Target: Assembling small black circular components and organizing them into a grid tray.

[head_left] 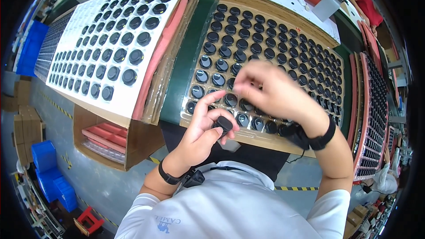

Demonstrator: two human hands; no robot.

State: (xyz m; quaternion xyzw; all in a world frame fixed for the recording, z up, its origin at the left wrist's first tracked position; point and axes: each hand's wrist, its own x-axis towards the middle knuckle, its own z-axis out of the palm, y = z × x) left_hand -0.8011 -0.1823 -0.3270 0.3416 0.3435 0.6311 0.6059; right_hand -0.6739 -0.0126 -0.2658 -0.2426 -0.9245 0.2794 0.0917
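My left hand is closed around a short black round knob-like part, gripped between thumb and fingers in front of a clear plastic tray. Its index finger points up and away from the part. Over the tray's near-left area hovers my right hand, slightly blurred, its fingers curled in toward the thumb. Whatever it may pinch is hidden. Rows of similar black round parts sit in the tray's pockets; several near the left show shinier tops. Both wrists wear black straps.
To the left, a white tray, partly filled with black parts, lies on a stack of pink and brown sheets. More filled trays stand at the right. A white bottle is at the back. An open cardboard box sits below left.
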